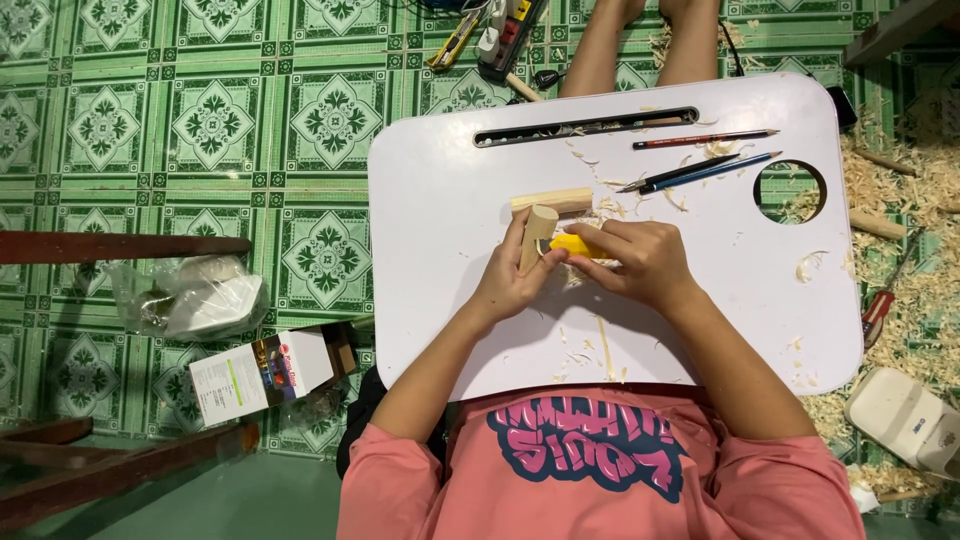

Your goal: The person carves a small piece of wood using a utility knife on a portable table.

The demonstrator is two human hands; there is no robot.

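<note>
Green patterned tile floor (210, 125), seen from above; a small white counter (450, 300) is set across the lap, with a slot along its far edge and a round hole (788, 192) at the far right. Wood shavings (900, 290) are piled on the floor to the right, and thinner curls are scattered over the counter.

Left hand (508, 285): closed around a short round wooden dowel (535, 232), held upright and tilted slightly, its cut end up. Right hand (640, 262): closed on a yellow utility knife (577, 245), its tip brought against the dowel's side. The blade itself is too small to be made out. Both hands are placed near the counter's middle, touching each other at the fingers.

Just beyond the dowel, a second wooden piece (552, 202) is laid flat on the counter, crosswise. Further back right, three pencils are laid near each other: a red one (700, 139), a dark one (675, 174), a blue one (712, 171).

On the floor, left of the counter: a crumpled clear plastic bag (190, 295) and a small white carton (265, 372) lying on its side. Dark wooden furniture rails (110, 245) are seen at the far left. Tools (490, 35) are left on the floor beyond the counter's far edge, beside the bare legs (650, 40). A red-handled tool (880, 310) is lying in the shavings at right, with a white plastic object (900, 415) near it.

A pink printed shirt (600, 470) is worn.
</note>
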